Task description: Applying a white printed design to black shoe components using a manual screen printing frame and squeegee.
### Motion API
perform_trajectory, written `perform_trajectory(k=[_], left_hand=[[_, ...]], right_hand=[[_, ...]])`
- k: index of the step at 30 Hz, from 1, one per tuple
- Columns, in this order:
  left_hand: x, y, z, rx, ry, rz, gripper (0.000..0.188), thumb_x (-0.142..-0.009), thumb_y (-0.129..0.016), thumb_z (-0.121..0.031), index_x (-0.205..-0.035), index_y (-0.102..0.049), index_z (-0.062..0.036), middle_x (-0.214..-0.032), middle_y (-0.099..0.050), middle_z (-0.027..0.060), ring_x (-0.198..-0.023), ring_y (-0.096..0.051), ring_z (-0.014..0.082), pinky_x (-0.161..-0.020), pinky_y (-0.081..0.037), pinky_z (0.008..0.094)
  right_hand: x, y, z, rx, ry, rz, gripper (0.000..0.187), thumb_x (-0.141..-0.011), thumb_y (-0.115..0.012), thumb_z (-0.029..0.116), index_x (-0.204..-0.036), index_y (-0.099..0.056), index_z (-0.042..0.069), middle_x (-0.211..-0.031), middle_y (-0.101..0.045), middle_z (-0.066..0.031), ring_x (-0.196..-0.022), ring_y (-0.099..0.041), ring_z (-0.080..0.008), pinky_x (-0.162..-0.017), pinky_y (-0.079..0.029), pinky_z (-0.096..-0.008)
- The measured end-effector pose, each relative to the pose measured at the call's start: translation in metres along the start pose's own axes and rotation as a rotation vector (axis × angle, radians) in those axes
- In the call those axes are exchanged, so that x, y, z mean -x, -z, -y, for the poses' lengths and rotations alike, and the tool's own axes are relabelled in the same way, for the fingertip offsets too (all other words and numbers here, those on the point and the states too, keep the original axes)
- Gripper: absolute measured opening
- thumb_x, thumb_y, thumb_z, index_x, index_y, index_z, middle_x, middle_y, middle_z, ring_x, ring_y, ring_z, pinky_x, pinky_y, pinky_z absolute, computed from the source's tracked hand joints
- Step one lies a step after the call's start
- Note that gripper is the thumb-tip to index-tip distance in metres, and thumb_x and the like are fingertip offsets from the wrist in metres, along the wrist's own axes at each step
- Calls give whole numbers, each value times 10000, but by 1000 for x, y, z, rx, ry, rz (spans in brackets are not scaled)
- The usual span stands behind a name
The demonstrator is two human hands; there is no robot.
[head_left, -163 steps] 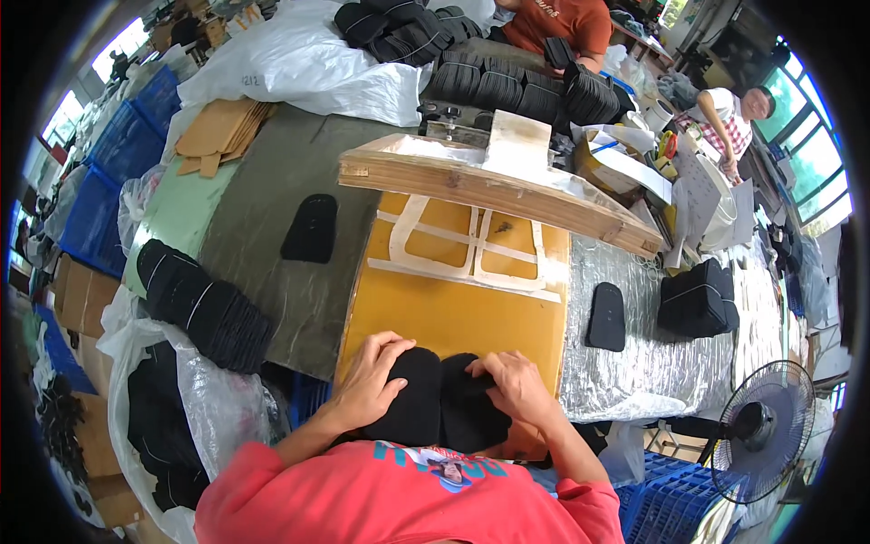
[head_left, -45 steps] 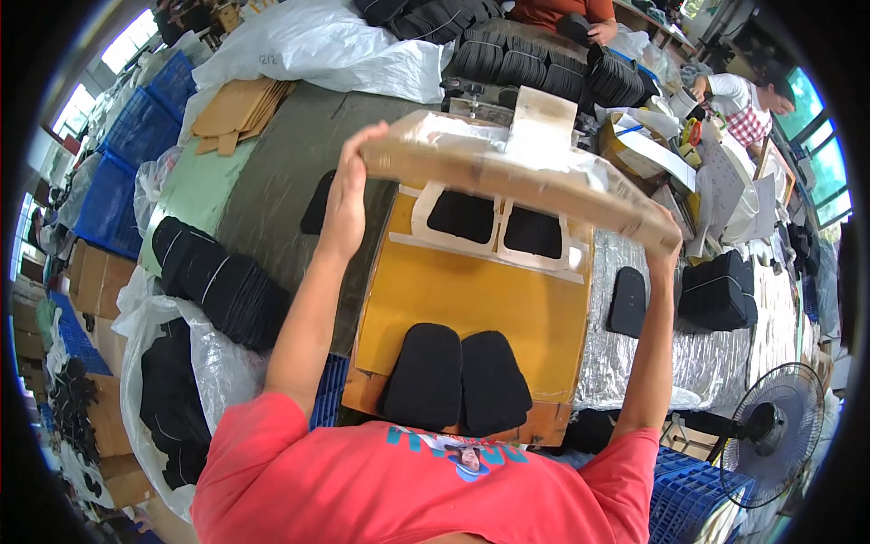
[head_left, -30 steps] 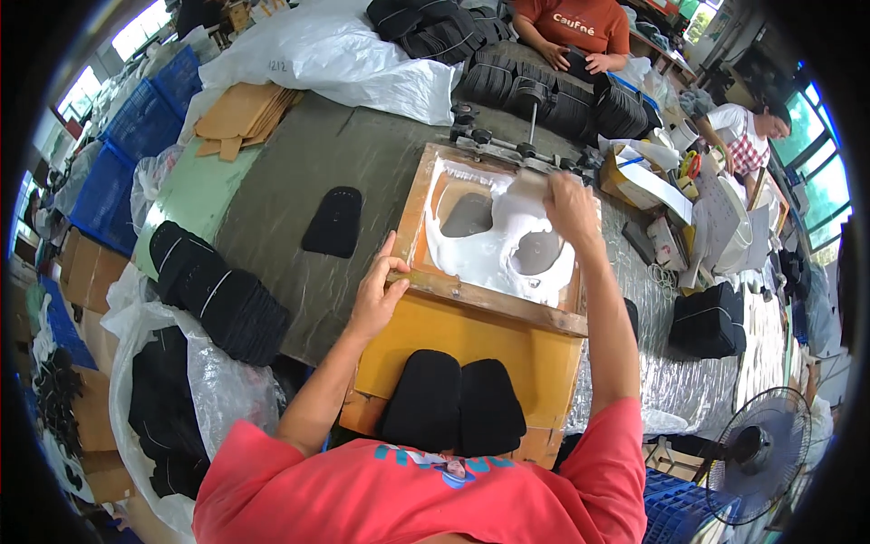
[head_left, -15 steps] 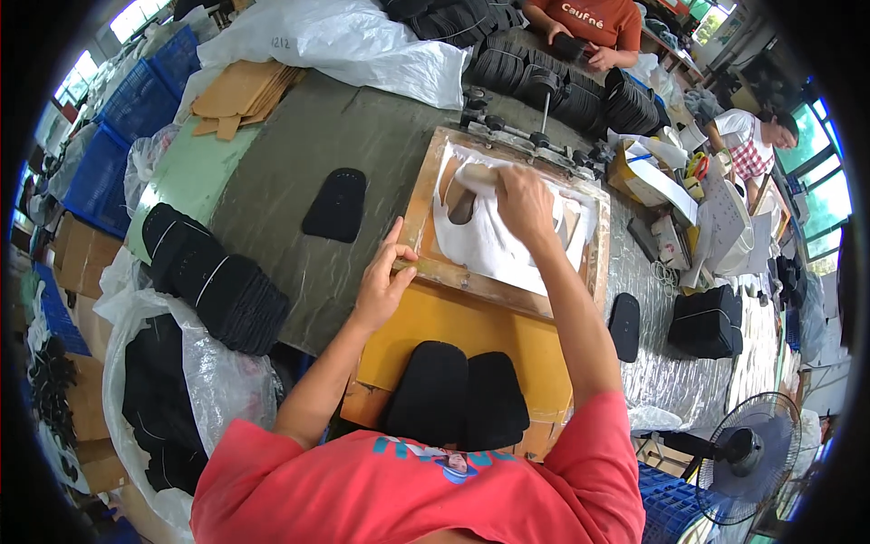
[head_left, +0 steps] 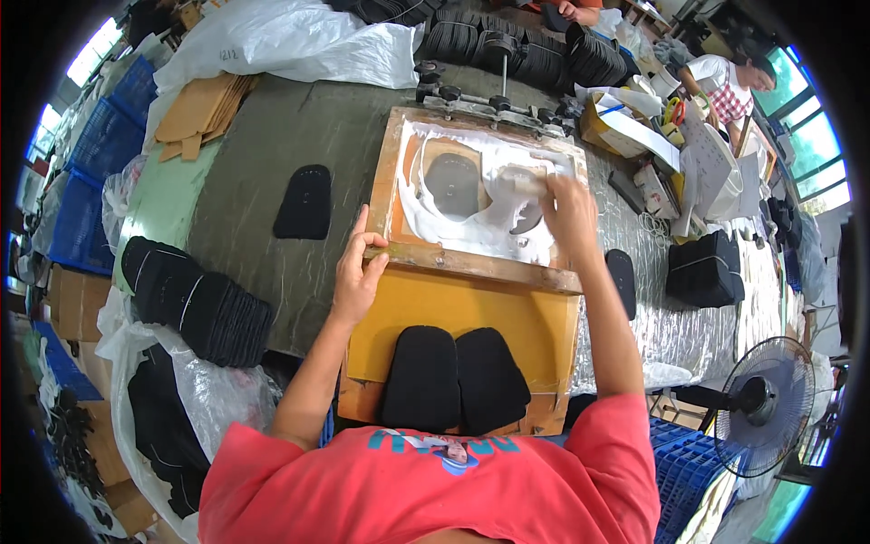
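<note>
A wooden-framed printing screen [head_left: 471, 195] smeared with white paste lies flat on the yellow board [head_left: 453, 326] at the tabletop's near edge. The left hand [head_left: 358, 272] pinches its near rail; the right hand [head_left: 569, 213] grips a squeegee, fingers curled.

Open yellow board [head_left: 453, 313] lies between printing frame [head_left: 471, 263] and black pieces [head_left: 453, 381].
</note>
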State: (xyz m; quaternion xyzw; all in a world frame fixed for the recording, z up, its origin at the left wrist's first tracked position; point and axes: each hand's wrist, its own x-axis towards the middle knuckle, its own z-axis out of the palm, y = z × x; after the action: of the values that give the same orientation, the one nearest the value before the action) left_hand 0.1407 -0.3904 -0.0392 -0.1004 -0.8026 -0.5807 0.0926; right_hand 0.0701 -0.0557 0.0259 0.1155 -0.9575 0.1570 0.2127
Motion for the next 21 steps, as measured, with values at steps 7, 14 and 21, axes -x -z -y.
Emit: perform_trajectory(k=[7,14,21], left_hand=[[2,2,-2,-24,-20,2,123,-876,-545,-54,-999,-542,-65,-1560,-287,248,-1340,-442,268,-1008,-384,336],[-2,-2,0,294,54,-6,112,-921,-518,-79,-1031,-536,-72,-1572,-287,210,-1367,-385,208,-1090,-287,325],[-52,17,-87,295,-252,-149,375,-1029,-393,-297,-1293,-470,-43,-1470,-428,189,-1385,-350,244,-1158,-191,384]], right_hand=[[13,29,16,-130,-10,90,157,-788,-615,75,-936,-667,61,-853,-640,-140,-850,-615,-350,-740,-493,-452],[-107,-6,-18,110,-6,-40,270,-785,-593,107,-1040,-673,77,-957,-634,-137,-958,-605,-343,-847,-480,-458],[-64,105,-102,-211,-241,-314,248,-826,-588,58,-1049,-699,49,-939,-717,-126,-853,-692,-202,-793,-524,-301]])
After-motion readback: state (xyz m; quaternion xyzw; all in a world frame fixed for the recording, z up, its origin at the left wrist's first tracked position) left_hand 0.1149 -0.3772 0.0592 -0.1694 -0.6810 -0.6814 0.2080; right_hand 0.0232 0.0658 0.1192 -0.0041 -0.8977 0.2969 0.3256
